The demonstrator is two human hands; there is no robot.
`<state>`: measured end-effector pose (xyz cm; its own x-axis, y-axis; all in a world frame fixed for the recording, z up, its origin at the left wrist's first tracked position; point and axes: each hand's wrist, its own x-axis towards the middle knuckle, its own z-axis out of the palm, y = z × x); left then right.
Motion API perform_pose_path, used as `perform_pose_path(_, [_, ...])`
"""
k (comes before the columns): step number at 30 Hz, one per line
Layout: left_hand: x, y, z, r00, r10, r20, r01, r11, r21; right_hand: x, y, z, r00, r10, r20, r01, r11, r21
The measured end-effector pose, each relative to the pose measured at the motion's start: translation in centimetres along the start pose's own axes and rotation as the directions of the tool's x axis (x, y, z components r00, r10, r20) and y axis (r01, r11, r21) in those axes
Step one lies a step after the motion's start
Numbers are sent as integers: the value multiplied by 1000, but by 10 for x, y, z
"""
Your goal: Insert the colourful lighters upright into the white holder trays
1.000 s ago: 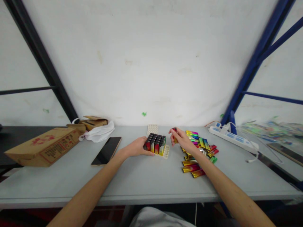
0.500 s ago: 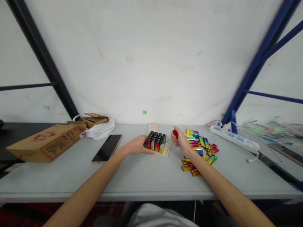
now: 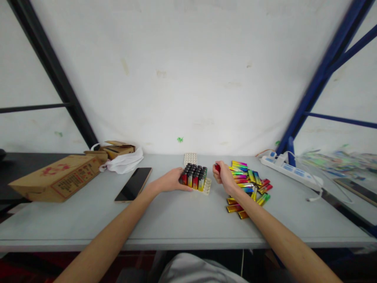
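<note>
My left hand [image 3: 171, 181] curves round the left side of a pale holed tray [image 3: 207, 186], thumb along the front and fingers behind. Packed upright in that tray are several lighters [image 3: 194, 180] with black tops and shiny red, yellow and silver bodies; a strip of holes at its right side is bare. Just right of the tray, my right hand [image 3: 224, 177] is closed round a red lighter [image 3: 217, 168], held above the table with the thumb at its top. Beside my right wrist lies a loose pile of shiny multicoloured lighters [image 3: 242, 183], partly hidden by the forearm.
Another pale holed tray [image 3: 190, 158] lies behind, near the wall. To the left are a phone [image 3: 133, 184], a white plastic bag [image 3: 125, 162] and cardboard boxes [image 3: 59, 177]. A white power strip [image 3: 291, 171] with cables lies at the right, by a blue metal frame [image 3: 312, 86].
My right thumb has come down over the top of the red lighter, and that hand has dipped slightly. The left hand and the tray have stayed in place.
</note>
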<state>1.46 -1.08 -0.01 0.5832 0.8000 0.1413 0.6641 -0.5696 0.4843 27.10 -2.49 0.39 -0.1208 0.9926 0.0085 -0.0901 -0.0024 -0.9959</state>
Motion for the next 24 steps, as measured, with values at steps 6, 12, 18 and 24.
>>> perform_pose_path(6, [-1,2,-1,1000,-10,3,10,1000,-22,-2,0,1,1000,-7,24,8,1000,-19])
perform_pose_path(12, [0,1,-1,1000,-16,6,16,1000,-18,1,3,3,1000,-18,2,19,998,-67])
perform_pose_path(18, [0,2,-1,1000,-15,8,15,1000,0,4,6,0,998,-57,-25,55,994,-89])
perform_pose_path(24, [0,0,0,1000,2,-7,-2,1000,-25,12,12,-3,989,-130,67,134,990,-54])
